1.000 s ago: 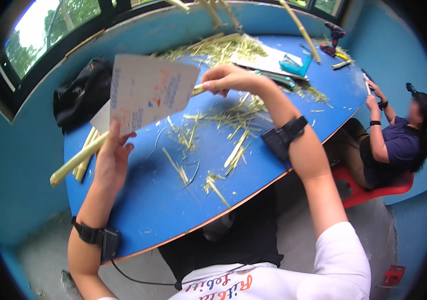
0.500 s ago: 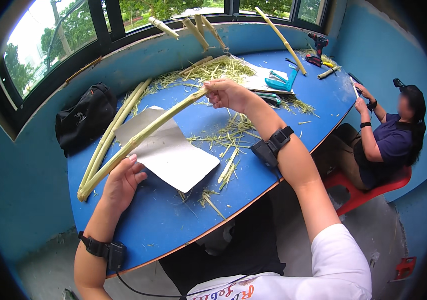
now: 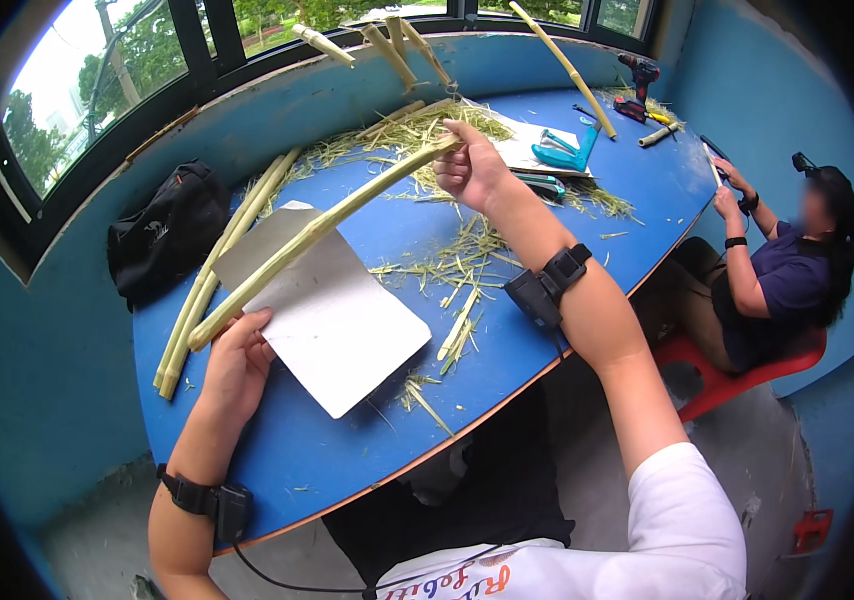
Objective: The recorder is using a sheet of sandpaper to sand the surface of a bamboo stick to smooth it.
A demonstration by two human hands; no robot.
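Note:
A pale green-yellow bamboo stick point(image 3: 322, 228) slants up to the right above the table. My right hand point(image 3: 474, 172) is closed around its upper end, with the fingers curled. Below the stick's lower end, my left hand point(image 3: 235, 372) has its thumb on the edge of a creased sheet of paper point(image 3: 352, 345), and its other fingers are partly hidden. The sheet is grey on its far part and white on its near part; the stick crosses over it. Two longer bamboo sticks point(image 3: 209, 285) lie side by side on the table to the left.
The blue table point(image 3: 347, 465) carries bamboo shavings point(image 3: 462, 265), a black bag point(image 3: 169, 235), a teal tool point(image 3: 564, 155) and a cordless drill point(image 3: 637, 90). Bamboo pieces point(image 3: 390, 55) stand along the window wall. At the right, a co-worker point(image 3: 772, 270) sits on a red chair point(image 3: 747, 378).
My right hand has moved up and to the right with the bamboo stick, drawing its lower end toward my left hand. The paper sheet has turned slightly, its near corner now closer to me.

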